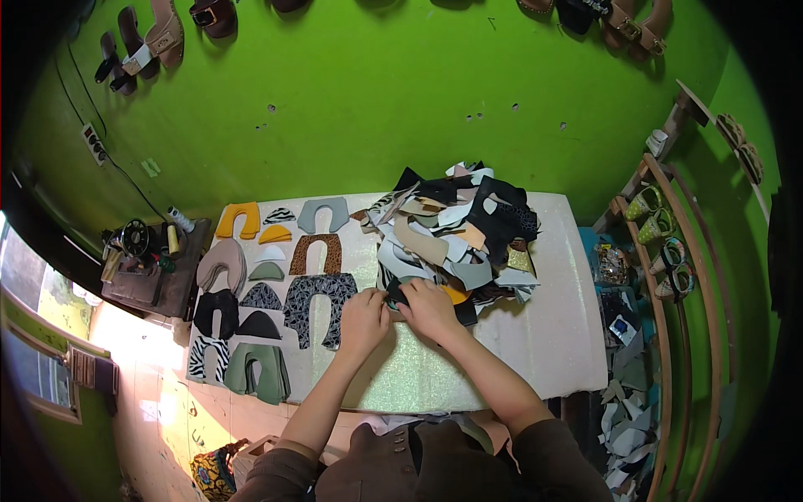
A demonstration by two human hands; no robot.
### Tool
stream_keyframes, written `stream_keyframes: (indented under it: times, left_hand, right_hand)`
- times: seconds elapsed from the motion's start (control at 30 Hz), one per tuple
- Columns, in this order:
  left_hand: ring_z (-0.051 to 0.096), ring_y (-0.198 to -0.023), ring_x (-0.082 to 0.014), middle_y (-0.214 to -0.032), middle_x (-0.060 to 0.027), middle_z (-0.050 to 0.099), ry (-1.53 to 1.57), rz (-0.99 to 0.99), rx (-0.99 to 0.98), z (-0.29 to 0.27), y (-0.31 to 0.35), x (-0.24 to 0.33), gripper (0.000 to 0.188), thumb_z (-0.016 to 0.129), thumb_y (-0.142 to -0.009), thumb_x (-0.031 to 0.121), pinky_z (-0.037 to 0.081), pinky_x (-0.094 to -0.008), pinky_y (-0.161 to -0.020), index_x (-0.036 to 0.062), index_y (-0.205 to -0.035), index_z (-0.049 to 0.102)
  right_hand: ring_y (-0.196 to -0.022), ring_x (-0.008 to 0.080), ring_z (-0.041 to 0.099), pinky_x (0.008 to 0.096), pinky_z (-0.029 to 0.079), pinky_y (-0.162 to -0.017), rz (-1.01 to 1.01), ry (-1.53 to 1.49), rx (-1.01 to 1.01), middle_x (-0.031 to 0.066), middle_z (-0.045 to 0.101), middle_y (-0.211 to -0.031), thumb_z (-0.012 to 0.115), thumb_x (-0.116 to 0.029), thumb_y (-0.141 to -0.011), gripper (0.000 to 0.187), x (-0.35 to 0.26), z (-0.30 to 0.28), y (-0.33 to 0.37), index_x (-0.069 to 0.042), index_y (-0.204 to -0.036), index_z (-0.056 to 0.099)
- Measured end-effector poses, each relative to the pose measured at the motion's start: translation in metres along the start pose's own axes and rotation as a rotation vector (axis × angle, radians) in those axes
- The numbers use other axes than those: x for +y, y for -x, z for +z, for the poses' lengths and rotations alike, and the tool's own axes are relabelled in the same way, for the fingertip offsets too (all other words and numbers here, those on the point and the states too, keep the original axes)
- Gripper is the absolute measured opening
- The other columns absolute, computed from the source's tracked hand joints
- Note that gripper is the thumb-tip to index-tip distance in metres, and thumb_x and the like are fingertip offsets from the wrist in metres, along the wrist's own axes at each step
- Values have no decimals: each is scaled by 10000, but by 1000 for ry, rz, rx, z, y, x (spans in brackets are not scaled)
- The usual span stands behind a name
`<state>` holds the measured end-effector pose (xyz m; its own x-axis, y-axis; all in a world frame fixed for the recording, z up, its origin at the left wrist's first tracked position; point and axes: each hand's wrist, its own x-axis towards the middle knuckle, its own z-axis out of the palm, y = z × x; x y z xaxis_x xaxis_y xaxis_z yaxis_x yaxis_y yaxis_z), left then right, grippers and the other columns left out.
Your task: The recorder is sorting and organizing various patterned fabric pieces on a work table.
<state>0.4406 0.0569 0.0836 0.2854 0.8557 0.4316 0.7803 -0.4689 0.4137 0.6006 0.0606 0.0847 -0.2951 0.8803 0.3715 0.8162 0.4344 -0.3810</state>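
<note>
Both hands meet at the near left edge of a heaped pile of cut material scraps (456, 226) in black, white, grey and tan. Between my left hand (365, 316) and my right hand (429, 308) is a small black piece of material (396, 290), and the fingers of both are closed on it. Left of my hands lie U-shaped cut pieces in sorted stacks. Nearest is a black-and-grey patterned piece (321, 299). Beyond it is a brown spotted piece (317, 253), and a green stack (256, 372) sits at the near left.
The pile and stacks lie on a pale table (552, 335). A sewing machine (134, 259) stands on a dark stand at left. At right, a wooden rack (661, 335) holds sandals, with scraps heaped beside it. More sandals (165, 33) hang along the green wall.
</note>
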Motion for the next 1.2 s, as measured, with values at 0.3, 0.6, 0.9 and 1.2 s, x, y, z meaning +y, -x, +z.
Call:
stream_keyframes:
  times: [0.3, 0.6, 0.9, 1.2]
  left_hand:
    - [571, -822, -300, -900, -127, 592, 56, -67, -11, -8, 4, -6, 180, 550, -767, 103, 450, -380, -725, 40, -925, 609]
    - [586, -832, -241, -937, -122, 603, 348, -238, -28, -17, 8, 7, 205, 527, -848, 133, 455, -311, -733, 33, -1008, 607]
    - [568, -890, -142, -1013, -59, 589, 1537, -712, -178, -24, -8, 34, 338, 454, -935, 248, 452, -301, -835, -7, -1152, 502]
    - [555, -866, -84, -977, -44, 590, 1293, -644, -221, -18, 13, 3, 247, 498, -856, 16, 456, -219, -754, -2, -1102, 502]
  right_hand:
    - [-757, 267, 570, 372, 449, -656, 8, 144, 104, 96, 546, -771, 617, -218, -751, 162, 14, 20, -8, -58, -752, 592]
    - [-622, 59, 440, 222, 391, -567, 509, -870, 235, 15, 526, -655, 583, -198, -859, 259, 43, -33, -13, 52, -928, 593]
    - [-744, 240, 581, 300, 459, -658, 46, -420, 294, 95, 606, -908, 589, -125, -811, 176, -14, -48, 9, -19, -948, 625]
    - [-1076, 304, 475, 393, 376, -924, -146, -326, 39, 116, 533, -1122, 628, -222, -774, 354, -16, -34, 30, -55, -1084, 593]
